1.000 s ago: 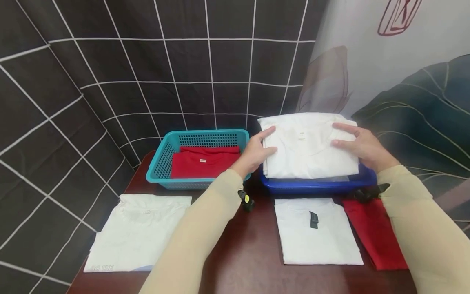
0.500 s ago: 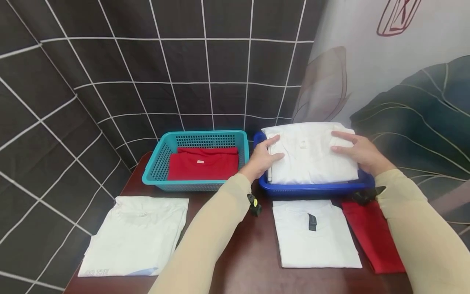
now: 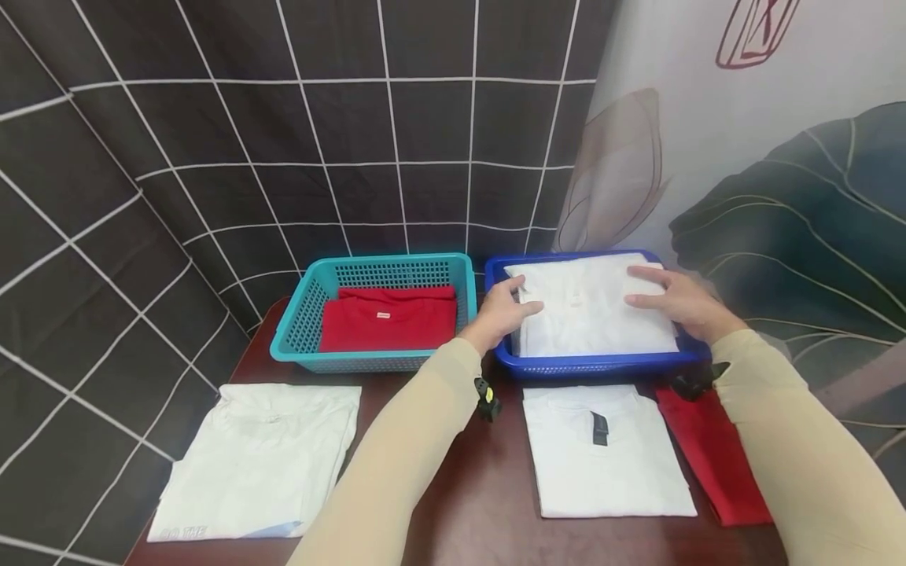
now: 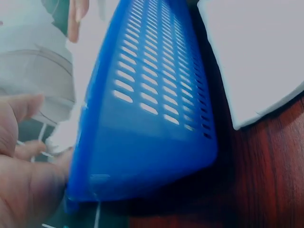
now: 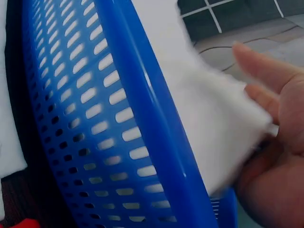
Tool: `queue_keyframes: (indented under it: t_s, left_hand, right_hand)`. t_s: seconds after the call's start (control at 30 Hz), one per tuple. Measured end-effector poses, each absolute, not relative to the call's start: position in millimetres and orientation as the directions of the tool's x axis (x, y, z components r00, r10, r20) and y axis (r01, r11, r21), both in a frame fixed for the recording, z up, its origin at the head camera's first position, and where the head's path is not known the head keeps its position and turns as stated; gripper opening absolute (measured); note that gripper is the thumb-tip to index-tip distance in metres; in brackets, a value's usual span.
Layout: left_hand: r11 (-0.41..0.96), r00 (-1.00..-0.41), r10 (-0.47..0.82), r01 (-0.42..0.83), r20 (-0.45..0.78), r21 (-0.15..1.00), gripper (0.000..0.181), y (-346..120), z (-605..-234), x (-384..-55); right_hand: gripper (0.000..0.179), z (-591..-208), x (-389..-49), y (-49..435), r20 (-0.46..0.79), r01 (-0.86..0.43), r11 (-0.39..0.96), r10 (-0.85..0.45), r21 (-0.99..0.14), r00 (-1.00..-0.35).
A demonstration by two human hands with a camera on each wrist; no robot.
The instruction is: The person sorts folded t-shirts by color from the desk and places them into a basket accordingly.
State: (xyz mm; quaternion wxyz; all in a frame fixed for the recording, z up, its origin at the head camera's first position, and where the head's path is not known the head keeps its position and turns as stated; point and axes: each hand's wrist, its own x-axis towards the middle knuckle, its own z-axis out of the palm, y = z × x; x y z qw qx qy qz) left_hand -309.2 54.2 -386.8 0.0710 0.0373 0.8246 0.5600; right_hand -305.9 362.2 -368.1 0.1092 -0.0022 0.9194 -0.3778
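Soft, even brightness fills the head view, with faint sheen on the table (image 3: pixel 488 503) toward 5 o'clock and haze over the pale curtain (image 3: pixel 701 118) at 2. The left wrist view is bluish, pale at 10, shadowed at 4. In the right wrist view, the white shirt (image 5: pixel 213 128) blurs; glare streaks the blue basket (image 5: pixel 161 109).

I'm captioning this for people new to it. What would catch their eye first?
Probably the blue basket right of centre, with a folded white shirt inside and the left hand and right hand at its two ends. Next, the bright red clothing in the teal basket to its left, against the dark, white-gridded backdrop.
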Motion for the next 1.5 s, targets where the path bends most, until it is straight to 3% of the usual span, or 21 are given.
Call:
queue_keyframes:
  t_s: [0.2,0.43,0.63,0.77,0.97,1.07,1.17,1.37,1.5]
  left_hand:
    - [0.515,-0.998,0.067,0.033,-0.002,0.856,0.057,48,-368,-294]
    - [0.683,-0.950,0.258,0.309,0.177,0.661,0.061,29,-358,-263]
    - [0.704,-0.853,0.444,0.522,0.275,0.481,0.059,21,-358,-221]
    - [0.667,-0.756,0.598,0.653,0.265,0.358,0.058,23,-365,-188]
    - [0.589,-0.608,0.778,0.794,0.162,0.152,0.059,34,-400,-157]
    - [0.608,-0.615,0.786,0.787,0.063,0.105,0.067,40,-418,-153]
    - [0.653,-0.654,0.756,0.751,-0.031,0.098,0.077,44,-433,-150]
    - [0.735,-0.720,0.678,0.666,-0.146,0.131,0.091,51,-453,-146]
    - [0.763,-0.738,0.646,0.628,-0.194,0.152,0.093,49,-462,-145]
  right_hand:
    - [0.100,-371,-304,362,-0.187,0.068,0.708,-0.091,-0.703,-0.978]
    - [0.098,-365,-283,369,-0.080,0.017,0.710,-0.055,-0.704,-0.995]
    - [0.091,-358,-245,370,0.009,-0.042,0.705,-0.050,-0.708,-0.999]
    - [0.073,-356,-207,365,0.055,-0.108,0.720,-0.097,-0.686,-0.994]
    - [0.046,-369,-155,350,0.094,-0.289,0.599,-0.335,-0.747,-0.938]
    - [0.042,-382,-143,342,0.068,-0.322,0.575,-0.419,-0.752,-0.905]
    - [0.044,-400,-140,333,0.065,-0.373,0.644,-0.450,-0.668,-0.891]
    - [0.071,-447,-142,314,0.191,-0.528,0.702,-0.503,-0.478,-0.843]
    - [0.086,-466,-139,299,0.153,-0.536,0.717,-0.529,-0.445,-0.835]
